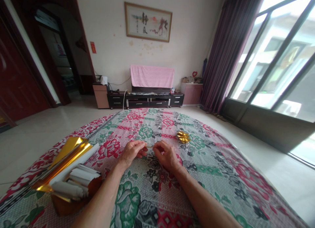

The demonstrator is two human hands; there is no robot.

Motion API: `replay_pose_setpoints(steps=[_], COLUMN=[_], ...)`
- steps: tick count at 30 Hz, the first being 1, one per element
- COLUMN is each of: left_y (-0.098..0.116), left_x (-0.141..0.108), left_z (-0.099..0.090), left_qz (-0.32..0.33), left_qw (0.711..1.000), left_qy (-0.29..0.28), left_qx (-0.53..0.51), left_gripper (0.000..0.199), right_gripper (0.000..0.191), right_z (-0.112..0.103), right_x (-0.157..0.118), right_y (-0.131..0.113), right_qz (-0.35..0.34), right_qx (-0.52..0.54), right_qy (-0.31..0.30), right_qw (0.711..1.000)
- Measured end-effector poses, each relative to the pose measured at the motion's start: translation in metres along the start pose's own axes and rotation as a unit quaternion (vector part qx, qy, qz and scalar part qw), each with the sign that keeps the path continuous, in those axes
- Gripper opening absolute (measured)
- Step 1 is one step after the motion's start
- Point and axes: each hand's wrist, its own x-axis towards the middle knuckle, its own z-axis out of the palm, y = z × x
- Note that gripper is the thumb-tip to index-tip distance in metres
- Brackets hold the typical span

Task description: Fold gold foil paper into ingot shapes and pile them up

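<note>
A thin gold strip (149,147) stretches across the small gap between my hands. Its left end is pinched by the thumb and fingers of my left hand (131,152). My right hand (167,155) has its fingers closed on the other end. What the strip is made of is too small to tell. Beyond my right hand, a small cluster of shiny gold folded pieces (183,137) lies on the flowered cloth (209,188). Left of my left forearm are gold foil sheets (66,159), partly rolled or curled, and a pile of white-backed folded strips (73,185).
The cloth covers a wide rounded surface in front of me. Across the tiled floor stands a low black cabinet (149,102) with a pink cloth (152,76) draped above it. A purple curtain (226,51) and glass doors are at the right, a red door (21,73) at the left.
</note>
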Motion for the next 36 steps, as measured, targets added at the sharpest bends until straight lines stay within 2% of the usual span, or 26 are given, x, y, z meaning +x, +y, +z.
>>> replay_pose_setpoints(steps=[6,10,19,29,36], left_y=[0.001,0.000,-0.007,-0.006,-0.009], left_x=[-0.003,-0.002,0.004,0.004,0.007], left_z=[0.000,0.000,-0.002,-0.002,-0.003], left_qz=[0.045,0.047,0.063,0.060,0.099], left_qw=[0.998,0.998,0.996,0.997,0.991], left_qy=[0.018,0.014,0.032,0.026,0.037], left_qx=[0.045,0.039,0.045,0.044,0.082], left_gripper=[0.030,0.030,0.027,0.026,0.027], right_gripper=[0.012,0.014,0.018,0.019,0.019], right_z=[0.002,0.003,0.000,-0.001,0.001], right_x=[0.001,0.001,0.002,0.002,0.005], right_y=[0.015,0.019,0.014,0.014,0.014], right_qz=[0.077,0.109,0.117,0.132,0.161], right_qx=[0.064,0.103,0.132,0.159,0.190], right_qy=[0.013,0.011,0.007,0.003,0.020], right_qw=[0.995,0.989,0.984,0.978,0.968])
